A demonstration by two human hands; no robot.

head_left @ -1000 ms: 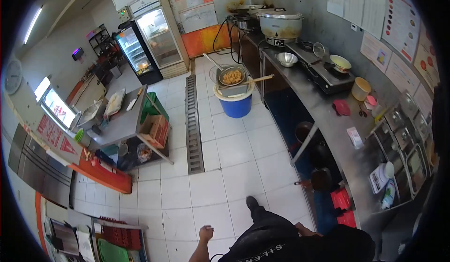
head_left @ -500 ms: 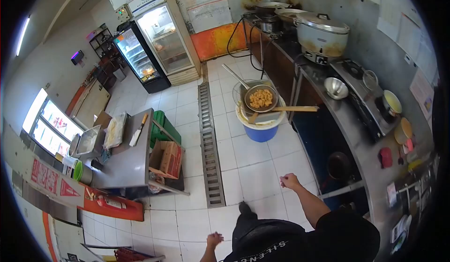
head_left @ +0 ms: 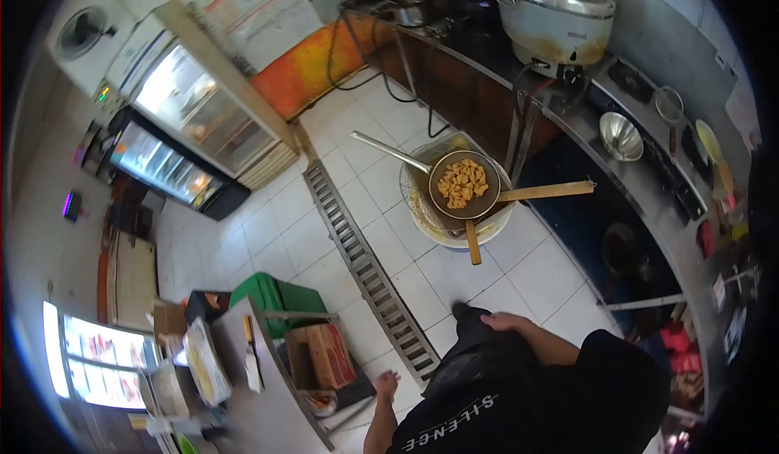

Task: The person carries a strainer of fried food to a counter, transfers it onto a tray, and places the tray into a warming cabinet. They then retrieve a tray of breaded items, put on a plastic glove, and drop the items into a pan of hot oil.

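My left hand (head_left: 388, 384) hangs low at the bottom centre, near the corner of the steel table, its fingers loosely curled and their grip unclear. My right hand (head_left: 505, 322) is beside my dark trousers, its fingers partly hidden. Ahead of it, a round strainer (head_left: 439, 202) with a long metal handle holds browned food pieces (head_left: 463, 184). The strainer rests over a white-rimmed bucket (head_left: 492, 228), with a wire basket (head_left: 414, 186) beneath it. Two wooden handles stick out there, one (head_left: 548, 192) to the right and one (head_left: 474, 243) toward me.
A steel counter (head_left: 568, 117) with a large cooker (head_left: 555, 24) and a metal bowl (head_left: 621, 136) runs along the right. At lower left are a steel table (head_left: 276, 405) with a knife (head_left: 251, 348), a green bin (head_left: 280, 300) and a cardboard box (head_left: 329, 355). A drain grate (head_left: 357, 251) crosses the floor.
The view has tilted and come closer to the bucket and strainer. My right hand has moved in beside my trousers. My left hand stays low, now nearer the steel table's corner.
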